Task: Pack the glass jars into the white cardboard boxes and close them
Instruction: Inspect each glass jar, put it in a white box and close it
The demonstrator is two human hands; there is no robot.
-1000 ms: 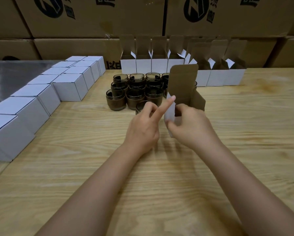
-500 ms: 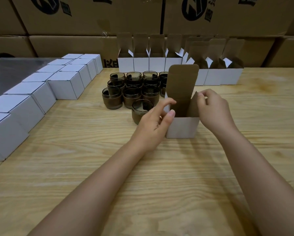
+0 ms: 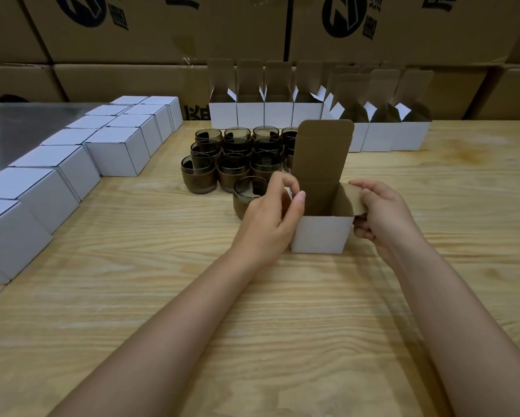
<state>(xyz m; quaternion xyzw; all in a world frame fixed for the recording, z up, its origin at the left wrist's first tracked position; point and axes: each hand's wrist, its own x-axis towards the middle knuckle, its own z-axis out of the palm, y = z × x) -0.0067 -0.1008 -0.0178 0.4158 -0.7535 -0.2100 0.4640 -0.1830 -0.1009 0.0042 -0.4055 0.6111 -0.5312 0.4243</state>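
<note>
Listing from the head view:

- **Open box** [image 3: 323, 234]: white outside, brown inside. It stands on the surface [image 3: 252, 326] in front of us with its lid flap [image 3: 322, 152] upright.
- **Left hand** [image 3: 267, 218]: fingers curled, pinching the box's left side flap.
- **Right hand** [image 3: 382, 212]: clamped on the right side flap, thumb on top and fingers tucked beneath.
- **Nearest jar** [image 3: 246, 191]: just behind the left hand, outside the box.
- **Other jars** [image 3: 237, 155]: clustered close together further back.
- **Closed boxes** [image 3: 117, 155]: lined up along the left.
- **Waiting boxes** [image 3: 279, 112]: a row at the rear with lids up, in front of stacked cartons [image 3: 192, 28].

Handling, as we judge it:

- **Jars:** dark glass, rigid, smooth and breakable, probably weighty for their bulk. We would take one round the brown lower band, where the grip looks surest, and lower it in upright.
- **Box:** thin card, light and easily dented. We would steady it by its walls and fold the flaps along their creases.

Hidden or unclear:

- The left flap is mostly covered by fingers.
- We cannot tell whether the left hand touches the nearest jar.
- The lid flap masks the right end of the cluster, so the jar count is uncertain.
- The floors of the open box and the waiting boxes are out of sight.
- The printing on the cartons is cut off at the top edge.
</note>
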